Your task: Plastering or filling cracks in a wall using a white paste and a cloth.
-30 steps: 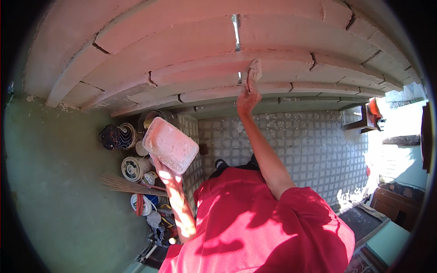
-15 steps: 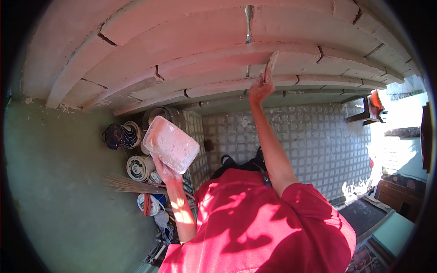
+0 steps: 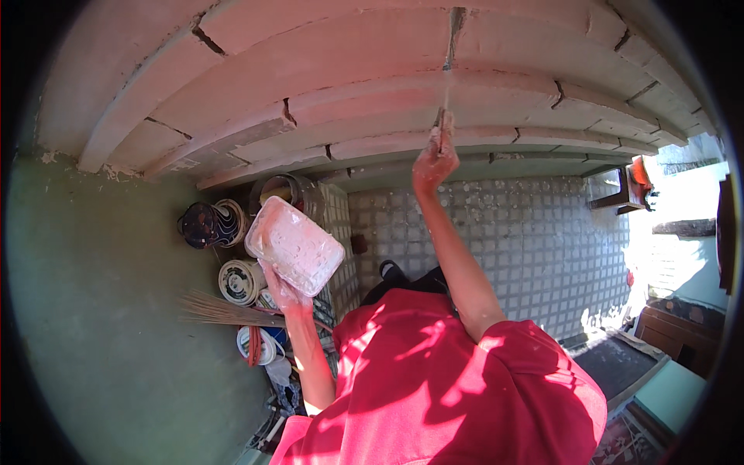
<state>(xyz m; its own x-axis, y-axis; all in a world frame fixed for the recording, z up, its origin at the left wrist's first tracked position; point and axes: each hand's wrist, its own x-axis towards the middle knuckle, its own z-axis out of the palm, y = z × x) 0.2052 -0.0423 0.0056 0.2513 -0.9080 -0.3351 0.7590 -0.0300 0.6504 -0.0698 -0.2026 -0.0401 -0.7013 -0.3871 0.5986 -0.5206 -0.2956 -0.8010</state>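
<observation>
In the head view, your right hand (image 3: pixel 435 163) pinches a thin tool (image 3: pixel 441 124) near the ribbed panels (image 3: pixel 496 91), while your left hand (image 3: pixel 288 293) clasps the smeared tub (image 3: pixel 297 246) by one end, so a sagging wrist could tip it.

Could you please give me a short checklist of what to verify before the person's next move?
1. Left hand supporting the tub: ok, the hand is at its near side.
2. Pale material in the tub: ok, some shows inside; its depth, cannot tell.
3. Right hand gripping the thin tool: ok, it points away from the person.
4. Tool touching the ridged surface: cannot tell from this angle.
5. Dark crack in the ridge closed: not ok, it looks open.
</observation>
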